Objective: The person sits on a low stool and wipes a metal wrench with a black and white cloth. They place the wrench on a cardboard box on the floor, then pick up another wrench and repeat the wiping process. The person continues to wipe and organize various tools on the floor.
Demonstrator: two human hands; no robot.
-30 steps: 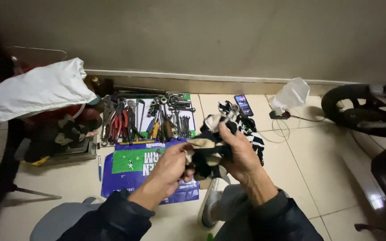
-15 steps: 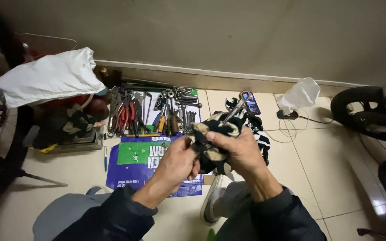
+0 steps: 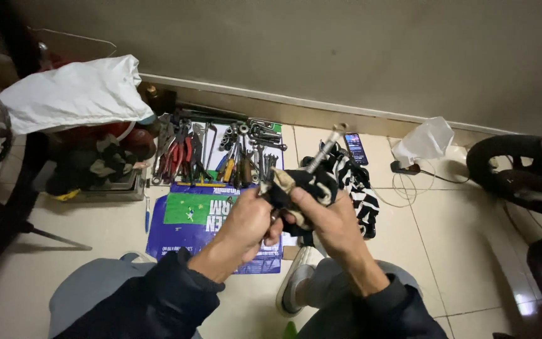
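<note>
Metal tool (image 3: 326, 147), long silver shaft, sits mid-frame above the floor, wrapped in a dark rag (image 3: 302, 186) that you hold with both hands. Your left hand (image 3: 249, 220) is closed around the lower end of the rag bundle, fingers curled tight; your right hand (image 3: 327, 216) grips the rag from the other side, thumb pressed on top. The shaft sticks up and away from your right hand toward the wall, only its top end bare. It looks stiff and fairly heavy for its size, likely greasy, so bare metal would slip; the rag gives the grip. Best hold looks like the wrapped middle, not the exposed tip. The rag itself is soft and limp, and bunches easily. On the floor below: a blue-green printed bag (image 3: 199, 220) laid flat, with a row of pliers and wrenches (image 3: 221, 150) just beyond it along the wall. A striped cloth (image 3: 359, 188) lies just right of your hands, a phone (image 3: 355, 148) near the wall, a white plastic bag (image 3: 423, 142) further right, and a bicycle tyre (image 3: 515, 169) at the right edge.
</note>
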